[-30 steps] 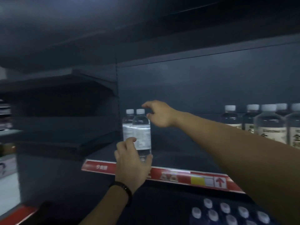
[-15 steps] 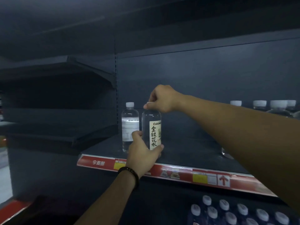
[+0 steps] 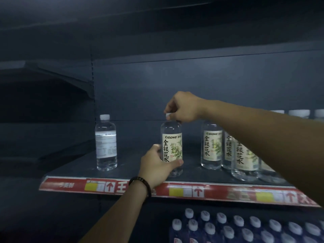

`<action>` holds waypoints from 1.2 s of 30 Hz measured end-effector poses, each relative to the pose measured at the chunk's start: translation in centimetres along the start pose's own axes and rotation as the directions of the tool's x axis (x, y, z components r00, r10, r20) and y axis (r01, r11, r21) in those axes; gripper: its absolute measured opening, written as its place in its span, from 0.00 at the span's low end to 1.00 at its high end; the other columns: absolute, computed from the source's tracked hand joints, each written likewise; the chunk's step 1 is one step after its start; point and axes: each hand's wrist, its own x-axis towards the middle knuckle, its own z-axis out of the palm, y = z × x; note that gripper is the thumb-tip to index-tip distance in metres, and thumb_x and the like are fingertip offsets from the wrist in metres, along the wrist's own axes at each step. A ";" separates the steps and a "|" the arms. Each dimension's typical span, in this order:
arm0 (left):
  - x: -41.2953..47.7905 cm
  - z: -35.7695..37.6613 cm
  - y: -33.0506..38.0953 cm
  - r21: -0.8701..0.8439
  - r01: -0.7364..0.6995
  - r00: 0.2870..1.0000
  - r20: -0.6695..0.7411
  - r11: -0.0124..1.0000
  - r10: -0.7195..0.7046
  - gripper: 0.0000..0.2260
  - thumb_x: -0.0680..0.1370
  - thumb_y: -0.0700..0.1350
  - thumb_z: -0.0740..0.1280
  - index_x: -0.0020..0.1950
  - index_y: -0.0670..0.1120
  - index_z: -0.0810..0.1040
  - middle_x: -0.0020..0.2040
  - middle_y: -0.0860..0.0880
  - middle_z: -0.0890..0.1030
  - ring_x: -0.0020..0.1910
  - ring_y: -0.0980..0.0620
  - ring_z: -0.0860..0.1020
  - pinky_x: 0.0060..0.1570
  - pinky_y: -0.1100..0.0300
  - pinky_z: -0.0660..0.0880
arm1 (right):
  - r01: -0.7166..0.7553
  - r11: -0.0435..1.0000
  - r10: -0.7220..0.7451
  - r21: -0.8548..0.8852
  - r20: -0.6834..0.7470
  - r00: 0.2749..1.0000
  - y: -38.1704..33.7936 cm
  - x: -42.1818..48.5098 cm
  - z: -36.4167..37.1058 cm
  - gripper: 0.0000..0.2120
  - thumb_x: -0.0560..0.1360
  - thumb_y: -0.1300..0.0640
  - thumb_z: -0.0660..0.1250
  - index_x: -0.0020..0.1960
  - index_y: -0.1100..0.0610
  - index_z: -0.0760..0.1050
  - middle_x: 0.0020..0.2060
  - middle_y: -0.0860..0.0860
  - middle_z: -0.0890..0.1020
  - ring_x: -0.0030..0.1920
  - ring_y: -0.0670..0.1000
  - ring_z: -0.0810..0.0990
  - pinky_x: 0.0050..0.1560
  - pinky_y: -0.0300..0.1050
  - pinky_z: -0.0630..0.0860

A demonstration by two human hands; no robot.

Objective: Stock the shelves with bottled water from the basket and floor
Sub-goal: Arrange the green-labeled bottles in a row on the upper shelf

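Now the left hand (image 3: 156, 163) is gripping the labelled bottle (image 3: 172, 146) low on the shelf (image 3: 140, 171), while the right hand (image 3: 184, 107) is pinching its cap (image 3: 168, 116).

Dim, bluish light is falling across a dark grey back panel (image 3: 192, 81), which is filling the view from 12 to 3 o'clock. At 9 o'clock a neighbouring bay (image 3: 43, 102) is sitting in deep shadow. A red price strip (image 3: 215, 192) is running along the front edge of the shelf (image 3: 133, 153) at 6 o'clock.
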 end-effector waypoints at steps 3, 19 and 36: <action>-0.2 2.9 1.5 -0.017 -0.016 0.999 0.030 1.000 0.016 0.24 0.69 0.52 0.85 0.58 0.57 0.76 0.52 0.59 0.86 0.47 0.64 0.84 0.41 0.71 0.80 | -0.029 0.999 0.028 -0.042 -0.021 0.999 1.9 -1.9 -1.3 0.09 0.78 0.54 0.75 0.56 0.55 0.86 0.36 0.41 0.81 0.49 0.48 0.82 0.50 0.37 0.72; -2.5 11.5 7.1 -0.052 -0.066 0.994 0.083 0.996 0.070 0.29 0.64 0.57 0.86 0.58 0.56 0.76 0.51 0.60 0.86 0.48 0.63 0.84 0.49 0.65 0.82 | -0.157 0.970 0.138 -0.186 -0.113 0.984 8.0 -9.7 -5.2 0.09 0.78 0.52 0.76 0.53 0.56 0.84 0.47 0.51 0.84 0.49 0.52 0.79 0.48 0.43 0.72; -3.4 8.2 6.7 0.020 -0.153 0.988 0.024 0.988 0.152 0.35 0.67 0.67 0.80 0.68 0.57 0.72 0.61 0.59 0.77 0.57 0.58 0.80 0.58 0.57 0.80 | -0.177 0.944 0.113 -0.279 -0.231 0.966 4.2 -7.9 -3.2 0.14 0.76 0.52 0.72 0.59 0.56 0.82 0.56 0.57 0.79 0.59 0.59 0.79 0.60 0.56 0.81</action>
